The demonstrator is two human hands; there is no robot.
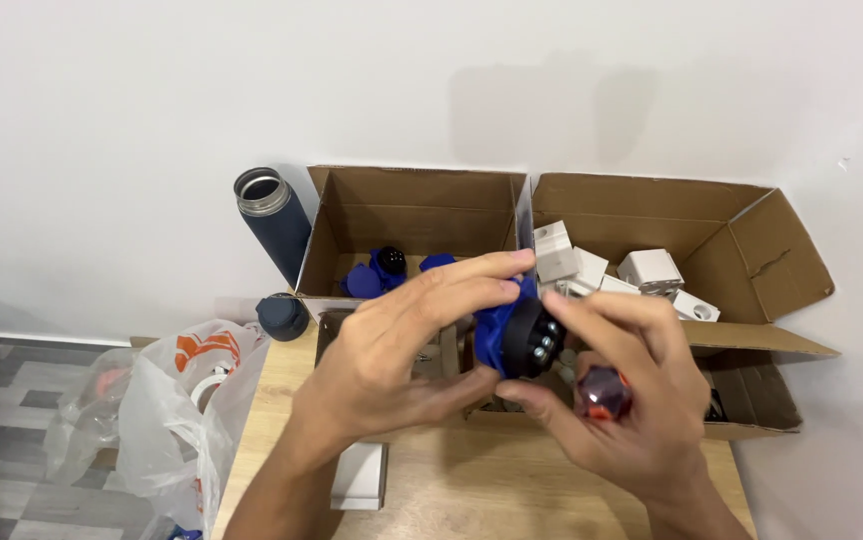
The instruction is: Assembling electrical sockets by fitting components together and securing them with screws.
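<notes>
A blue part with a black round face [520,338] sits between both hands above the table, in front of the two boxes; small metal pins show on the black face; the left hand [402,350] wraps it from the left, fingers closed over the top of the blue body and thumb under it; the right hand [622,400] meets it from the right, fingertips on the black rim, and holds a red-handled tool [604,393] tucked in its palm, so both hands are closed on something; how the tool's tip stands cannot be told, as the fingers hide it; behind the hands, the left box [417,215] stands open with more blue and black parts [382,270] inside; the right box [652,215], touching it, holds small white boxes [612,270]; a dark bottle [274,222] stands open left of the left box, near the wall, with its cap [282,317] just beside it on the table [472,490]; a white plastic bag [177,410] hangs at the table's left edge; a white flat piece [360,476] lies on the table under the left wrist.
</notes>
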